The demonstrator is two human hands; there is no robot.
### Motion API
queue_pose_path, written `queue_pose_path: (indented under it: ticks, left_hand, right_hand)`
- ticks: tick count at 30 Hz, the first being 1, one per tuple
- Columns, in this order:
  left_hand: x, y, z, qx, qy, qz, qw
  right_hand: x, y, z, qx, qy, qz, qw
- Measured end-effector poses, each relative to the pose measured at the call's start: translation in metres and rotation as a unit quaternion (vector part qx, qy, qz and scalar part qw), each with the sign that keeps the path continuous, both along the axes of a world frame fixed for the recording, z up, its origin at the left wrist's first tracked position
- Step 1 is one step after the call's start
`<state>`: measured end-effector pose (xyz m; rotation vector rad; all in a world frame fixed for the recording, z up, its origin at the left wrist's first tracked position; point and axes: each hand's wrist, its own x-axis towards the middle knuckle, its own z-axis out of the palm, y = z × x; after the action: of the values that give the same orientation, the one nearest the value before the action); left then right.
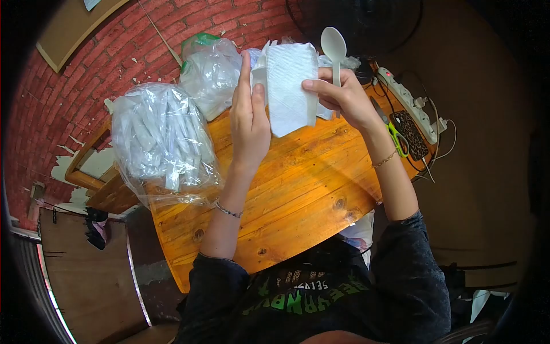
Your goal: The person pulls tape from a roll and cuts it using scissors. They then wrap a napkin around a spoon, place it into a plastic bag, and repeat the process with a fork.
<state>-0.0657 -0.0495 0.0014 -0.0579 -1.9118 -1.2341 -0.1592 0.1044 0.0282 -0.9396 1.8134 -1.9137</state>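
A folded white napkin [289, 86] is held up over the far part of the wooden table. My right hand [341, 97] pinches its right edge between thumb and fingers and also holds a white plastic spoon [334, 46] upright, bowl at the top. On the napkin's left side, my left hand [250, 123] is raised with its fingers stretched upward and the thumb apart, beside the napkin's edge. Whether it touches the napkin is hard to tell.
A clear bag of wrapped white items [163, 137] lies at the table's left, with another plastic bag [212, 71] behind it. At the right edge are green scissors [399, 140], a power strip [408, 106] and a patterned phone-like object [408, 135]. The wooden tabletop [286, 200] spreads below my hands.
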Motion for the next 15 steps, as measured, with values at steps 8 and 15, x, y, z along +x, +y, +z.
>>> queue_pose_path:
  ticks: [8,15]
  left_hand:
    - [-0.004,-0.017,-0.013,0.219,-0.026,-0.082,0.972]
    - [-0.003,-0.015,-0.009,0.190,-0.023,-0.129,0.973]
  right_hand:
    - [0.003,-0.011,-0.007,0.014,0.067,-0.019,0.997]
    - [0.008,-0.008,0.002,0.024,0.064,-0.020,0.997]
